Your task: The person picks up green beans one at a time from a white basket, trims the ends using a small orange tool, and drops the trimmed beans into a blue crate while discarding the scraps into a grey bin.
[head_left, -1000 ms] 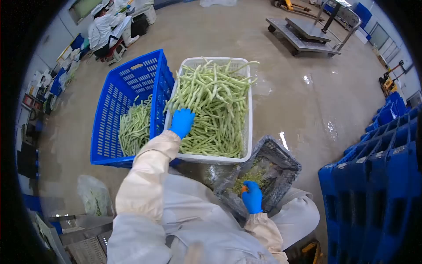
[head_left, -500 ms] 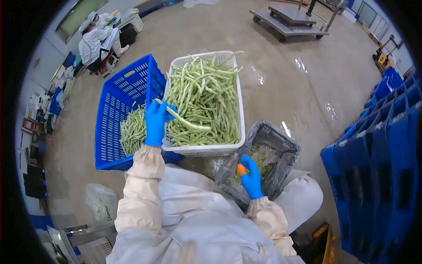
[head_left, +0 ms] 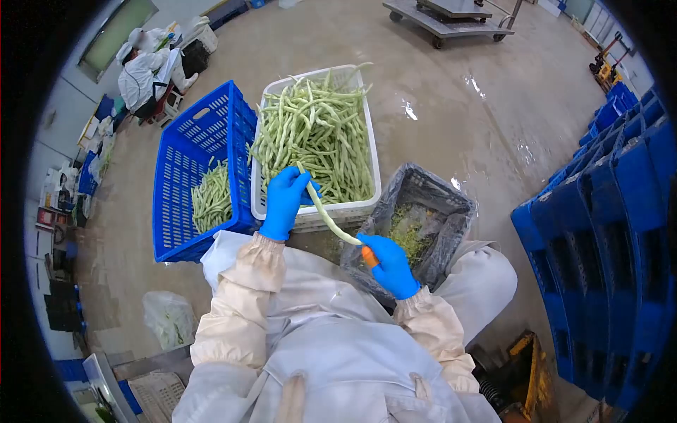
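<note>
My left hand, in a blue glove, grips the upper end of a long green bean in front of the white crate, which is heaped with beans. The bean slants down to my right hand, gloved too and closed at its lower end. An orange cover or handle shows at that hand; which one I cannot make out. Left of the white crate, a blue crate holds a smaller pile of beans. A bin lined with dark plastic has green scraps inside.
Blue pallets stand stacked at the right. A flat metal cart is at the top, and a person in white sits at the upper left. A clear plastic bag lies on the floor at the lower left.
My left hand has moved right and down with the bean. My right hand has come up and left to the bean's lower end. The whole view has shifted slightly.
</note>
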Demonstrator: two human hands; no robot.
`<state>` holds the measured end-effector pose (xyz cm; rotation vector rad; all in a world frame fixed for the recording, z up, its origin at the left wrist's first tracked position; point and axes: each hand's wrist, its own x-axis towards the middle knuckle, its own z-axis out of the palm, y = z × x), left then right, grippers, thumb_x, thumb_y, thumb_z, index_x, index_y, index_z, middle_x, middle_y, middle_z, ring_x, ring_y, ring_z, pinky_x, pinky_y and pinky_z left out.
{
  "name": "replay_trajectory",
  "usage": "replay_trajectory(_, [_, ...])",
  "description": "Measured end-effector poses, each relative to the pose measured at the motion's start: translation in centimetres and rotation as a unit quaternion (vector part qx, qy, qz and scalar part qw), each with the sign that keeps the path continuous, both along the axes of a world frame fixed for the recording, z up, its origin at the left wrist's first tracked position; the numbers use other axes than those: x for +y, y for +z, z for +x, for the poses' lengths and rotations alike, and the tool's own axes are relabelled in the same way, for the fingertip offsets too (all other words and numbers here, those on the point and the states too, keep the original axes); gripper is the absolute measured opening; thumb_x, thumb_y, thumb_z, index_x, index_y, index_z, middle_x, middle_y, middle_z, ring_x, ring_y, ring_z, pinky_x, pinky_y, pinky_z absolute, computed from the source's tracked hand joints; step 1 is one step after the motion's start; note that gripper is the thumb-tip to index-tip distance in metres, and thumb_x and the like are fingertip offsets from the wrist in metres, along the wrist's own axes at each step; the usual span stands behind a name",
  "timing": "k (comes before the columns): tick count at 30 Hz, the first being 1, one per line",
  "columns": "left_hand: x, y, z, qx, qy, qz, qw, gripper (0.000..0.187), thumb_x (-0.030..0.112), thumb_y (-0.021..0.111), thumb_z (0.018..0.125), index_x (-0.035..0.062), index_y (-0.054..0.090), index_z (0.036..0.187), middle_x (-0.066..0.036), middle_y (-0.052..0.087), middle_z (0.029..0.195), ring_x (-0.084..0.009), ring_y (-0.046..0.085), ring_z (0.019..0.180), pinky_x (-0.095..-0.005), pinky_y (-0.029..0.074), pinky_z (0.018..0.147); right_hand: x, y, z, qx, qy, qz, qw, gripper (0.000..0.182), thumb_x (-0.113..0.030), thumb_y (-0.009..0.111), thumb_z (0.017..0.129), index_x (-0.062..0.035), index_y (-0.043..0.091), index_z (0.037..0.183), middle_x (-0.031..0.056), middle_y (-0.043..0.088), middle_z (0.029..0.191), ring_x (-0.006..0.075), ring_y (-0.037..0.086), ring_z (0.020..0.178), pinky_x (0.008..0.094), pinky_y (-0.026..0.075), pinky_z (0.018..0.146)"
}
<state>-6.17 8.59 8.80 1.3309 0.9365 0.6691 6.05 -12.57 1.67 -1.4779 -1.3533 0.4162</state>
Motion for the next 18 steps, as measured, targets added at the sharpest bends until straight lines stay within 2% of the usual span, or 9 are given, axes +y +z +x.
replay_trajectory(6, [-0.6,-0.6,1.6,-0.008,0.019,0.050,0.999,0.014,0.014,0.055,0.087,0.0010,0.054,0.090,-0.009,0.061,0.073,-0.0165,0.062,0.060,-0.0260,0.052,0.053,0.1,0.0,-0.4,-0.098,-0.027,0.028,0.994,0.028,-0.007,0.057,0.078,-0.0038,0.055,0.106,0.0146,0.059,0.088,0.0316,0.055,0.078,0.0405,0.045,0.068])
replay_trajectory(9, [-1.2,-1.6,2.8,-0.015,0.068,0.105,0.992,0.012,0.014,0.055,0.087,0.0019,0.054,0.090,-0.007,0.059,0.070,-0.0137,0.058,0.055,-0.0246,0.048,0.048,0.1,0.1,-0.8,-0.095,-0.019,0.033,0.995,0.028,-0.007,0.057,0.078,-0.0033,0.054,0.105,0.0142,0.058,0.084,0.0321,0.055,0.074,0.0412,0.044,0.066])
replay_trajectory(16, [-2.7,-3.1,5.7,-0.054,0.161,0.068,0.983,0.012,0.016,0.054,0.088,0.0043,0.053,0.087,-0.004,0.054,0.064,-0.0090,0.051,0.047,-0.0227,0.038,0.038,0.1,0.3,-1.2,-0.099,-0.004,0.023,0.995,0.025,-0.009,0.057,0.079,-0.0032,0.054,0.103,0.0141,0.057,0.081,0.0324,0.054,0.072,0.0411,0.043,0.064])
replay_trajectory(18, [-2.6,-3.4,5.9,-0.051,0.167,0.070,0.982,0.012,0.016,0.054,0.088,0.0042,0.053,0.087,-0.004,0.054,0.064,-0.0092,0.050,0.046,-0.0228,0.038,0.038,0.0,0.3,-1.2,-0.070,0.000,0.040,0.997,0.025,-0.009,0.057,0.079,-0.0032,0.054,0.102,0.0138,0.057,0.081,0.0323,0.054,0.072,0.0408,0.042,0.063])
